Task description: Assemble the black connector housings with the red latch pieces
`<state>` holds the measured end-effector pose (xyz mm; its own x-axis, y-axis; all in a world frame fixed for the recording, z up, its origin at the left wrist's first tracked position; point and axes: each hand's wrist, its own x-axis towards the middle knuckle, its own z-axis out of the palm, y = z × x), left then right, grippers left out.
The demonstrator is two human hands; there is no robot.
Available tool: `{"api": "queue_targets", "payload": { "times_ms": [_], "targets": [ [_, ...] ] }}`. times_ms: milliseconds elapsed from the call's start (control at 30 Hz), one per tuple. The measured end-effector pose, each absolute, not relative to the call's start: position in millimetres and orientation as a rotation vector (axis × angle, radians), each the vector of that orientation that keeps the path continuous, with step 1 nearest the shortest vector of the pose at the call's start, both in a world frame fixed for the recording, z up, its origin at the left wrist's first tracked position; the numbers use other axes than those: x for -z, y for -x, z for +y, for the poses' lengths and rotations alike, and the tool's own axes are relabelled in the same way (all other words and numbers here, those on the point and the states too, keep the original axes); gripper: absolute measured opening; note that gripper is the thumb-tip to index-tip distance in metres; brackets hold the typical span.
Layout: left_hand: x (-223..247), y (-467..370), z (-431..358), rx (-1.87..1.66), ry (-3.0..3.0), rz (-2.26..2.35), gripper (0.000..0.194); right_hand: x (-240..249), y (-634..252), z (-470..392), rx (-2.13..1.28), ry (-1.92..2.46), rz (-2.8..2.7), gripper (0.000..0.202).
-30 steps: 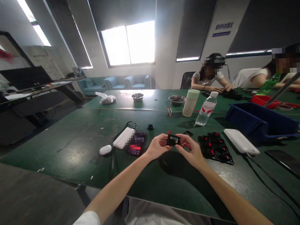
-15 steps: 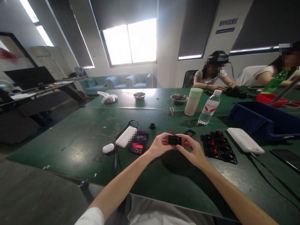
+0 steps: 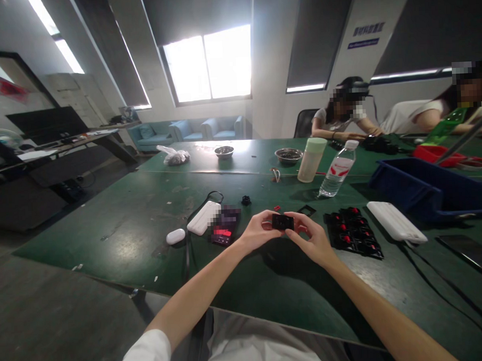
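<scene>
A small black rectangular part [image 3: 283, 222] is held just above the table between both hands. My left hand [image 3: 262, 227] grips its left end, with the fingers curled behind it. My right hand [image 3: 309, 236] pinches the right end between thumb and fingers. Just beyond the hands lie a thin black square frame [image 3: 307, 210] and a tiny red piece [image 3: 277, 208]. To the right, several black units with red bits [image 3: 354, 233] sit together in rows. A small black knob-like piece [image 3: 246, 200] lies farther left.
On the left are a white power bank [image 3: 204, 218], a phone [image 3: 226, 226] and a white earbud case [image 3: 176, 236]. A bottle [image 3: 338, 171], a tumbler [image 3: 312, 160], a blue bin [image 3: 429, 193] and another power bank [image 3: 395, 221] stand right. Two people sit across.
The view has shifted slightly. Both hands still hold the black part, which appears tilted a little differently, its face now less clearly seen.
</scene>
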<state>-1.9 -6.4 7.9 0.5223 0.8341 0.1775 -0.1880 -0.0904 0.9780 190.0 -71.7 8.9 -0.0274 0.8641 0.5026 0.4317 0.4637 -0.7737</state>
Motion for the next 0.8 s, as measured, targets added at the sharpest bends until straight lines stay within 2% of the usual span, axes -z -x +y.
{"api": "queue_targets", "payload": {
  "times_ms": [567,700,800],
  "targets": [
    [-15.5,0.3,-11.3,-0.936,-1.198,0.555,0.045,-17.2,-186.8,-75.2,-0.583,1.109,-1.578,0.039],
    [-15.2,0.7,-10.9,-0.947,-1.204,0.588,0.039,-15.8,-184.3,-74.3,-0.755,1.084,-1.492,0.042],
    [-16.4,0.9,-11.8,-0.951,-1.223,0.606,0.037,-12.6,-182.8,-70.3,-0.900,1.089,-1.378,0.053]
  ]
}}
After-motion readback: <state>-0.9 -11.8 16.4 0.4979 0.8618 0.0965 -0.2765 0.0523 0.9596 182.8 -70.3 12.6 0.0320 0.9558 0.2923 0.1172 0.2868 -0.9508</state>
